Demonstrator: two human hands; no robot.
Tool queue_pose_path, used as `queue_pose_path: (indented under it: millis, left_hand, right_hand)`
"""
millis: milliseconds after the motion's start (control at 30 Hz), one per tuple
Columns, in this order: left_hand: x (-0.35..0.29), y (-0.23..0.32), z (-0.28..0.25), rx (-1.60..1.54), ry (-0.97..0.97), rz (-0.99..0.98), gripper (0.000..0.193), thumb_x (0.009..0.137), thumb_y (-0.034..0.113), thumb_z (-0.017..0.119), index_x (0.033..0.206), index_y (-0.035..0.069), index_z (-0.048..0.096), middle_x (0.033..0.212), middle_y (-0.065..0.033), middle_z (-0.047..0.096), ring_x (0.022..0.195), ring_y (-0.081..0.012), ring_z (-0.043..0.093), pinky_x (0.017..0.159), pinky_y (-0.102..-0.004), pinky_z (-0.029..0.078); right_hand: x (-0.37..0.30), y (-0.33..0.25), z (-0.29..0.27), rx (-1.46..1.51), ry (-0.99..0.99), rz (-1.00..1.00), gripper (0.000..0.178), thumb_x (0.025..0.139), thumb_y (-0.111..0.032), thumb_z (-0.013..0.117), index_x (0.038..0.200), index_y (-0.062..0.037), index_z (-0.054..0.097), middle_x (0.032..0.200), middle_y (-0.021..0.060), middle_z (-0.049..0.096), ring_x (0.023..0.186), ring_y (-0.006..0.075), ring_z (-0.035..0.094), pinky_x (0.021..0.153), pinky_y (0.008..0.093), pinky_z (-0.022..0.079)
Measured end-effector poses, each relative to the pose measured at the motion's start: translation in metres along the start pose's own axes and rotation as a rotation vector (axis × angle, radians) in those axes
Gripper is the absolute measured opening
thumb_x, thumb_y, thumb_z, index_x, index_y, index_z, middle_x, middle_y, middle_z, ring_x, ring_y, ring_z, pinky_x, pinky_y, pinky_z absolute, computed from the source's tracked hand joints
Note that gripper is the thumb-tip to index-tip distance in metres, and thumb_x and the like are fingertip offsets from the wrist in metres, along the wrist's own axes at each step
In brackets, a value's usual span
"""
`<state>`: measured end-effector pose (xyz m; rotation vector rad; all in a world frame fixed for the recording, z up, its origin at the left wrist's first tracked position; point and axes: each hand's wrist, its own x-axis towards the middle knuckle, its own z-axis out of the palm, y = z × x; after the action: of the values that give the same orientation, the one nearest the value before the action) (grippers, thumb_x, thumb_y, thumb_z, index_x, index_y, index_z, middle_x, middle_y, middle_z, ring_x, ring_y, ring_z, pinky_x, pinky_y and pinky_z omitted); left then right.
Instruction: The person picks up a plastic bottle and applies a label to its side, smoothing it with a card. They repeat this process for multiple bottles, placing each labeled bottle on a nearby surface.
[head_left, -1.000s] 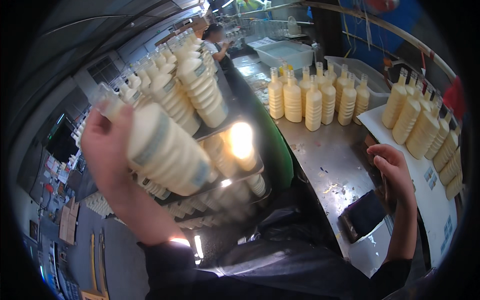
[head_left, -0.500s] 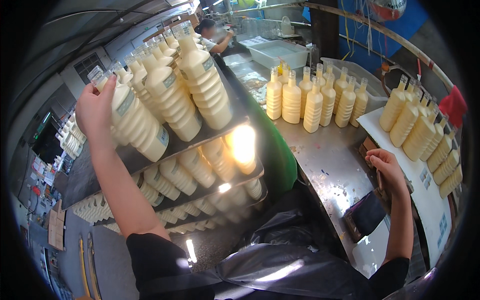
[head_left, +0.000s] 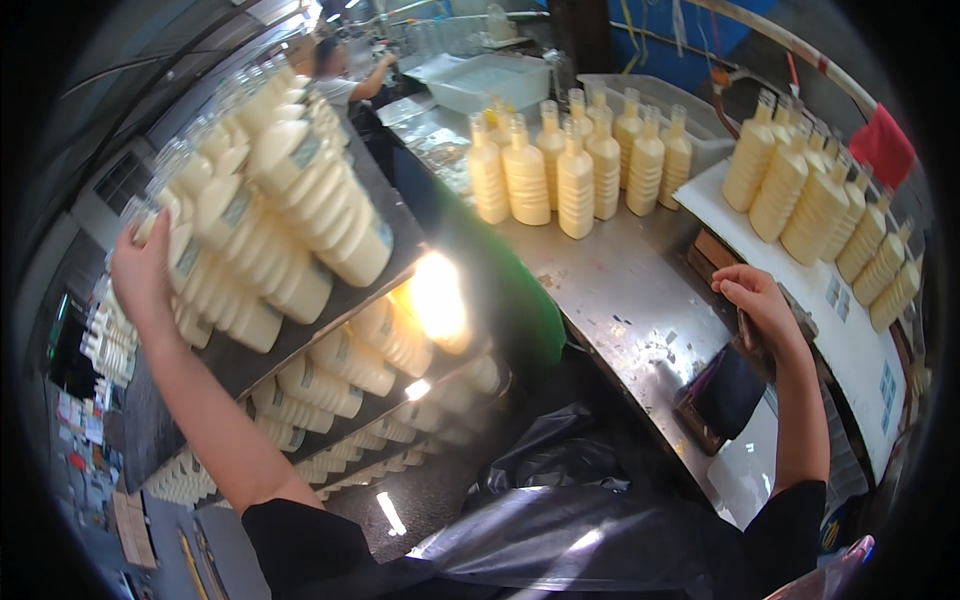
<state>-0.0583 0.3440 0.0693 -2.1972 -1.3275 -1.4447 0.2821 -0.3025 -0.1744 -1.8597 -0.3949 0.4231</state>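
Note:
On the left, my left hand (head_left: 143, 268) is closed at the neck of a cream-coloured ribbed bottle (head_left: 237, 302). That bottle stands at the front left of the top shelf (head_left: 385, 275), tight among several others like it, and motion blurs them. My right hand (head_left: 758, 302) is over the metal table (head_left: 600, 290), its fingers curled and thumb pressed in. A brownish thing shows beneath the fingers, but its kind is hidden. Close below that hand sits a dark block-shaped object (head_left: 725, 392) on the table.
Lower shelves hold more cream bottles (head_left: 330, 375), with a glaring light at the rack's corner. Several bottles (head_left: 575, 185) stand on the table's far part, before translucent tubs (head_left: 490, 85). A white board (head_left: 850, 310) at right carries more bottles (head_left: 780, 190). Another person (head_left: 345, 85) is farther back.
The view has turned, so the rack and table appear farther left. My left hand stays at the bottle's neck. My right hand keeps its curled shape over the table.

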Motion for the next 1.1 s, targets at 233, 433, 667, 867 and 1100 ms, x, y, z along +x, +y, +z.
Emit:
queue_pose_path:
  millis: [233,433,667,867,1100]
  left_hand:
    - [-0.111,0.134,-0.056,-0.590,0.489,0.190,0.055,0.093,0.032,0.076,0.136,0.002,0.062,0.127,-0.0129,0.068,0.116,-0.0238,0.064,0.097,-0.0362,0.050]
    - [-0.217,0.293,0.011,-1.014,0.060,0.616,0.044,0.086,0.006,0.073,0.129,0.001,0.063,0.126,-0.0126,0.066,0.115,-0.0268,0.062,0.102,-0.0390,0.049]
    - [-0.255,0.397,0.160,-1.137,-0.774,0.183,0.074,0.088,0.026,0.077,0.150,0.002,0.044,0.139,-0.0188,0.056,0.128,-0.0295,0.056,0.107,-0.0399,0.046]
    - [-0.276,0.425,0.253,-1.081,-0.935,0.013,0.094,0.084,0.026,0.085,0.157,-0.001,0.031,0.146,-0.0232,0.049,0.131,-0.0287,0.052,0.110,-0.0385,0.043]
    - [-0.302,0.442,0.305,-1.110,-0.829,0.016,0.058,0.084,0.030,0.085,0.124,-0.001,0.058,0.107,-0.0088,0.071,0.094,-0.0184,0.068,0.086,-0.0339,0.053]
  right_hand:
    - [-0.027,0.012,-0.032,0.028,0.044,0.014,0.029,0.099,-0.015,0.064,0.122,0.0018,0.067,0.107,0.0077,0.072,0.099,0.0118,0.065,0.089,0.0259,0.050]
    - [-0.067,0.028,-0.059,-0.009,0.029,0.079,0.030,0.095,-0.016,0.068,0.118,0.0028,0.068,0.102,0.0077,0.072,0.096,0.0129,0.067,0.089,0.0272,0.053]
    - [-0.094,0.058,-0.052,-0.393,-0.290,0.136,0.022,0.091,-0.022,0.070,0.099,-0.0015,0.075,0.085,0.0112,0.075,0.077,0.0199,0.073,0.073,0.0319,0.056]
    - [-0.099,0.081,-0.042,-0.478,-0.294,0.037,0.024,0.091,-0.026,0.071,0.097,-0.0034,0.075,0.087,0.0140,0.072,0.083,0.0321,0.071,0.074,0.0398,0.055]
    - [-0.097,0.079,-0.036,-0.472,-0.238,0.170,0.025,0.093,-0.030,0.069,0.100,-0.0061,0.073,0.086,0.0152,0.072,0.083,0.0347,0.070,0.075,0.0442,0.054]
